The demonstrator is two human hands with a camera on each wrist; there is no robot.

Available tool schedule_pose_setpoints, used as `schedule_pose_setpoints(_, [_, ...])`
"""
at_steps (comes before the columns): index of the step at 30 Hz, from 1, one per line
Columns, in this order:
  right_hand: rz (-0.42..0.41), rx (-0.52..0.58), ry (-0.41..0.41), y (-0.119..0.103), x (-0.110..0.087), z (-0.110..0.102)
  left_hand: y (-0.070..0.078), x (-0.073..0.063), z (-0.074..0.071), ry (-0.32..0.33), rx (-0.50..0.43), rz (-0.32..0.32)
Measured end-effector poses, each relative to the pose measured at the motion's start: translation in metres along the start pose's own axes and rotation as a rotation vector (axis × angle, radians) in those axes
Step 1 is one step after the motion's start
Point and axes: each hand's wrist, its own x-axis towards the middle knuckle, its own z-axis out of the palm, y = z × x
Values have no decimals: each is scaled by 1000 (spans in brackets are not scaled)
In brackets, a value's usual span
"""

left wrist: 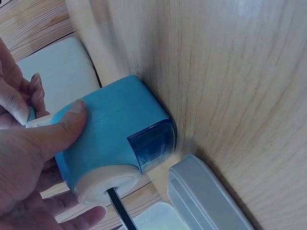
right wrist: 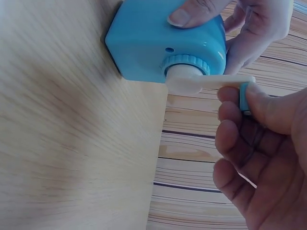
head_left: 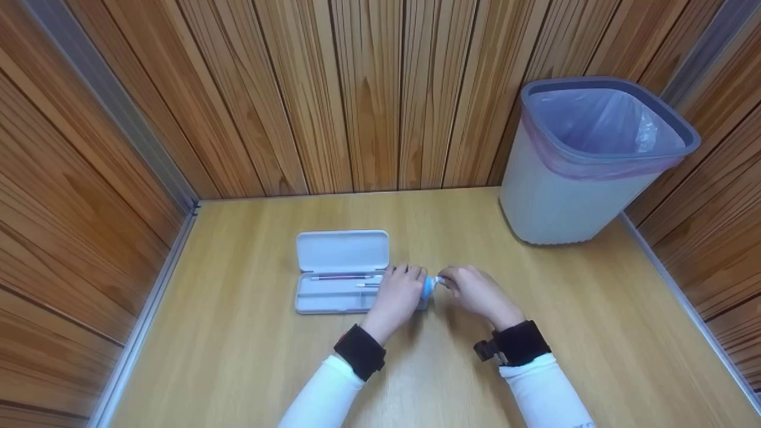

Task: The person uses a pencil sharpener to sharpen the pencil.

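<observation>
My left hand (head_left: 399, 294) grips a blue pencil sharpener (left wrist: 110, 124), thumb on one face and fingers around the far side. A dark pencil (left wrist: 121, 209) sticks out of the round white front of the sharpener. On the opposite end, my right hand (head_left: 475, 292) pinches the small blue knob (right wrist: 243, 99) of the white crank (right wrist: 218, 82) between thumb and forefinger. Just left of the sharpener lies a light grey pencil case (head_left: 333, 304), lid raised, partly covered by my left hand. A thin reddish pencil (head_left: 342, 277) lies in its upper compartment.
A white trash bin (head_left: 565, 202) with a grey rim and a plastic liner stands at the back right. Wood-plank walls (head_left: 368, 95) enclose the tabletop (head_left: 250, 356) at the back and both sides.
</observation>
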Motion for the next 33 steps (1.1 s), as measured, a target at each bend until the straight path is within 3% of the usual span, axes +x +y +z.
schedule_pose_setpoints(12, [-8,-10,-17,1,9,-6,2,0,1,-62,-34,-13])
schedule_pose_setpoints(24, [101,-3,-55,2,19,-7,2,1,1,-34,-50,-40])
schedule_pose_setpoints(33, [37,-31,0,6,26,-2,4,-1,4,42,28,-52])
